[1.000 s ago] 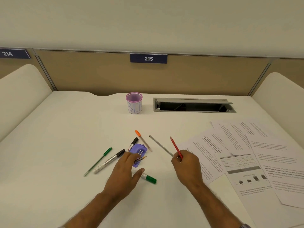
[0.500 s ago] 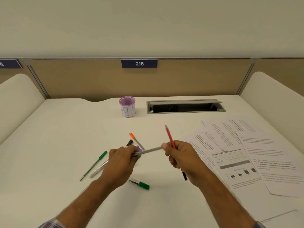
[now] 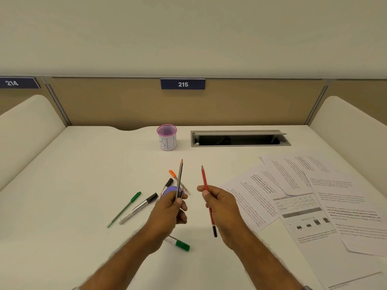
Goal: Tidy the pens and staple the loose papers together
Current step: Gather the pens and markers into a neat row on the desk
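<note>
Left hand (image 3: 169, 208) grips grey pencil (image 3: 179, 178), seemingly upright.

There is a single view, taken from the person's head. It looks forward and steeply down over the white worktop (image 3: 83, 185), with both forearms entering from the bottom edge, so the camera sits close above and just behind the hands. The wide lens bends the side screens outward and takes in the tan back panel (image 3: 251, 105) with its number plate (image 3: 182, 84) near the middle and a broad band of pale wall above. The near edge of the worktop lies below the frame. No second view shares the scene.
</note>
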`<state>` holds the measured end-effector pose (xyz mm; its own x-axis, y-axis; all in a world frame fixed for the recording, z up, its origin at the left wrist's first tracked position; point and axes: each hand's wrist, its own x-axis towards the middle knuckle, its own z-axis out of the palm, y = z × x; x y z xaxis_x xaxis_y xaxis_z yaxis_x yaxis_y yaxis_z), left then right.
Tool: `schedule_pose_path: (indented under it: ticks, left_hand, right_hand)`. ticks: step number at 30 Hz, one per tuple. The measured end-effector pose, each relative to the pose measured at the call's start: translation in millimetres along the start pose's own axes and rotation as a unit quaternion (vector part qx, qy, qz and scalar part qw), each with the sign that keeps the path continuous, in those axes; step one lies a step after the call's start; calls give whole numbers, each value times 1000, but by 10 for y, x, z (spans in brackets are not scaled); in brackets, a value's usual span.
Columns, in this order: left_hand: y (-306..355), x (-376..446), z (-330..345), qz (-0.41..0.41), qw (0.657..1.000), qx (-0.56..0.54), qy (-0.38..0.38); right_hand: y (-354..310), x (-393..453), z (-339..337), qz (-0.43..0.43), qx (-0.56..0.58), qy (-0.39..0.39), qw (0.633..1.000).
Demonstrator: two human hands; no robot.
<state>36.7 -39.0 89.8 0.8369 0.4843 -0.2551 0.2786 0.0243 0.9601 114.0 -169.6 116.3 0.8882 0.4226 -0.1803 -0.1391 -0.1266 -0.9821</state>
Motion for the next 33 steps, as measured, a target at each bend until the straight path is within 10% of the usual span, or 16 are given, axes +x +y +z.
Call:
schedule_pose_path:
  ticks: [15,33]
  left_hand:
    - [-84,-188,-87,-12,998,62,-19]
    - [-606,-175,-1051,-98,987,-25,124]
  right_hand:
    - [165,22,447,-27,51,11,998]
    - [1098,-261,913,-109,-470,-217,849]
